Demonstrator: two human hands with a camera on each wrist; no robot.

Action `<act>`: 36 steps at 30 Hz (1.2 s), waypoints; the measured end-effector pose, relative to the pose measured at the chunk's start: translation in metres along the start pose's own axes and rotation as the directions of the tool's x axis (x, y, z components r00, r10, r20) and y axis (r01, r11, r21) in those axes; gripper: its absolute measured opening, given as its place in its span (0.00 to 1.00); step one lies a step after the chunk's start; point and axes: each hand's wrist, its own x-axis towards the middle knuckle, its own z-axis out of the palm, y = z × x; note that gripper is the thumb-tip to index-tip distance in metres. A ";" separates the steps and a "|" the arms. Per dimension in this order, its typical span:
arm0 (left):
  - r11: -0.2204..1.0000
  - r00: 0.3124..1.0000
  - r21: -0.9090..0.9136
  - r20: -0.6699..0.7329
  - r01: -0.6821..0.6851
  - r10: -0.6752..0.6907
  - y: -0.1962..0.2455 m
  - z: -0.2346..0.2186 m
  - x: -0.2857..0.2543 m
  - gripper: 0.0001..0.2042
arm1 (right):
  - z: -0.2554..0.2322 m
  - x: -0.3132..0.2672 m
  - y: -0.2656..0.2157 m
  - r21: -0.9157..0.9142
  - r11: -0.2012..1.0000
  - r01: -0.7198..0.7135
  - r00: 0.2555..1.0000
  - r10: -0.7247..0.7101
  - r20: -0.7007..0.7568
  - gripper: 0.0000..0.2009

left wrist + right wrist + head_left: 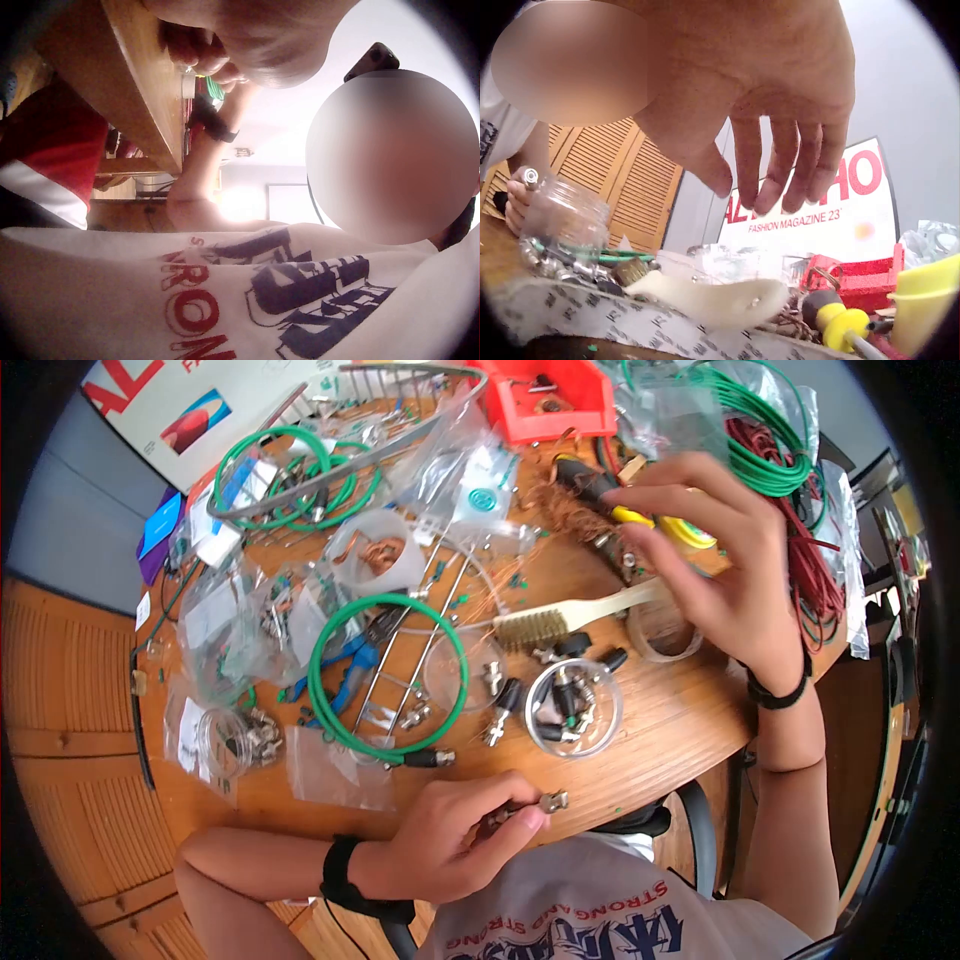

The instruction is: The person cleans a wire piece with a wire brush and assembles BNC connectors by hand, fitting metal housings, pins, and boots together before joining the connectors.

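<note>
Near the table's front edge, the left hand (455, 835) grips a small metal connector (553, 801) whose end sticks out past the thumb and index finger. The right hand (725, 550) hovers over the table's right side, fingers spread and slightly bent, holding nothing. Below its fingertips lie a black-and-yellow screwdriver (632, 515) and the pale handle of a brush (560, 620). In the right wrist view the right hand (757, 105) hangs above the brush handle (712, 300) and screwdriver (840, 322). A clear jar (574, 708) of connectors stands between the hands.
A coiled green cable (315, 690) with a black connector lies left of the jar. Further back are a white cup (345, 560) of copper pieces, a wire rack, plastic bags and a red bin (550, 425). Green (770, 480) and red cable coils (815, 575) sit at the right.
</note>
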 end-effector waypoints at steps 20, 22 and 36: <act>0.997 0.997 -0.004 0.016 -0.072 0.072 -0.005 0.000 0.006 0.05 | -0.010 -0.040 -0.033 0.649 0.634 0.420 0.904 -0.353 -0.241 0.14; 0.990 0.991 -0.025 -0.007 -0.135 0.135 -0.007 0.001 0.007 0.05 | -0.013 -0.040 -0.027 0.654 0.628 0.422 0.901 -0.367 -0.229 0.14; 1.000 0.997 -0.003 0.082 -0.009 0.010 0.002 -0.006 0.005 0.05 | -0.017 -0.042 -0.024 0.628 0.607 0.487 0.868 -0.415 -0.272 0.14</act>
